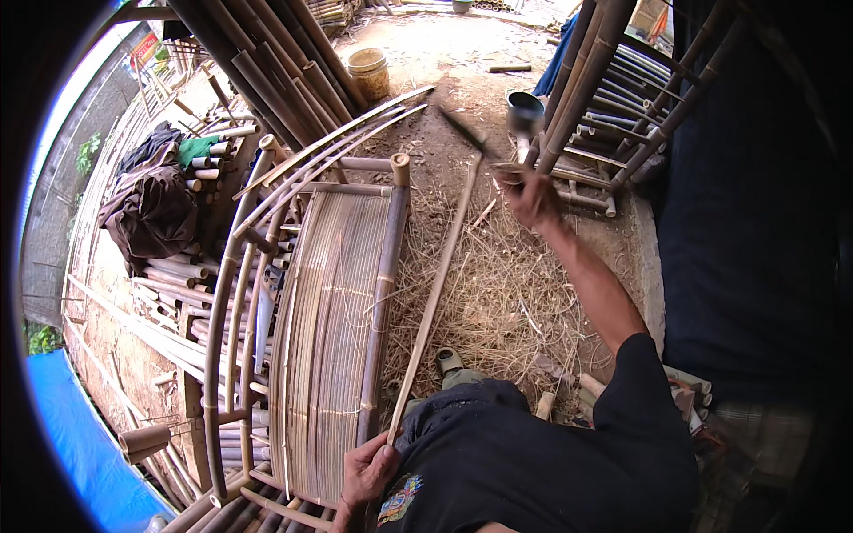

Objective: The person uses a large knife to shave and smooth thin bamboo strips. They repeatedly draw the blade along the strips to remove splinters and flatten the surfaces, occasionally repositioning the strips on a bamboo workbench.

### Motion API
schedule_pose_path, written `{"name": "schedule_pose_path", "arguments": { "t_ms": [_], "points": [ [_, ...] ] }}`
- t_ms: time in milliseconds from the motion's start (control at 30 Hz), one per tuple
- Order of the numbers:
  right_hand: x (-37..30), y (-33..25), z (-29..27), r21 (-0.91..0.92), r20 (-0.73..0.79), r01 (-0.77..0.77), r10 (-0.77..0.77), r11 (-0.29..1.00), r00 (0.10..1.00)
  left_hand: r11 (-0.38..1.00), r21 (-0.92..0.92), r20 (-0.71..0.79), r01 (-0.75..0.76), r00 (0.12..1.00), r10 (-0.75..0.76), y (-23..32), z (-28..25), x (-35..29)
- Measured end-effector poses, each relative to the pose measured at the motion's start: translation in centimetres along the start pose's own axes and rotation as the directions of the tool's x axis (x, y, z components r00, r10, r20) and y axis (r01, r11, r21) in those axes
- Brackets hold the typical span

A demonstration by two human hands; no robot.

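My left hand (369, 469) is closed around the near end of a long, pale bamboo strip (437, 289). The strip slants up and away over a litter of shavings, and its far end comes near the blade. In my right hand (536, 202), somewhat blurred, is a long dark-bladed knife (463, 131). Its blade points up and to the left, close to the strip's tip; whether the two touch I cannot tell. Left of the strip stands a bamboo bench (342, 293) with a seat of thin slats, several loose split strips (342, 147) lying across its far end.
Curly bamboo shavings (498, 302) cover the ground ahead. A handsaw (265, 313) hangs at the bench's left side. Bamboo poles (275, 71) lean at the back left, beside a yellowish bucket (369, 73). At the right are a bamboo frame (622, 115) and dark cloth (737, 231).
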State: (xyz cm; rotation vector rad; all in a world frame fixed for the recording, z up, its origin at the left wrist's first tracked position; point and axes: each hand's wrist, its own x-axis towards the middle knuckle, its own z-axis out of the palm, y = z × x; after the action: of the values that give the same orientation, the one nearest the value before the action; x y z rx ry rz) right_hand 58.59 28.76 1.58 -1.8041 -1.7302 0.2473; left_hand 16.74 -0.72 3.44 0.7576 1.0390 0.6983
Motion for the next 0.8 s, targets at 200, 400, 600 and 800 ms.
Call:
{"name": "schedule_pose_path", "arguments": {
  "t_ms": [200,400,600,800],
  "points": [
    [-0.1,0.2,-2.9,0.146,0.011,-0.131,0.131,0.98,0.991,0.988,0.14,-0.131,0.06,0.991,-0.042,-0.2,0.6,1.8],
    [-11.8,-8.1,3.4,0.011,0.142,0.446,-0.443,0.895,0.885,0.833,0.517,-0.173,-0.198,0.929,0.328,4.6,5.5,14.8],
    [-11.4,-7.0,3.5,-0.021,0.222,0.337,-0.324,0.941,0.92,0.794,0.558,-0.205,-0.241,0.887,0.414,4.1,7.8,14.6],
    [-5.1,0.5,1.3,-0.089,0.189,0.004,0.013,0.996,0.982,0.853,0.492,-0.111,-0.174,0.959,0.26,1.3,6.9,7.7]
  ]
}}
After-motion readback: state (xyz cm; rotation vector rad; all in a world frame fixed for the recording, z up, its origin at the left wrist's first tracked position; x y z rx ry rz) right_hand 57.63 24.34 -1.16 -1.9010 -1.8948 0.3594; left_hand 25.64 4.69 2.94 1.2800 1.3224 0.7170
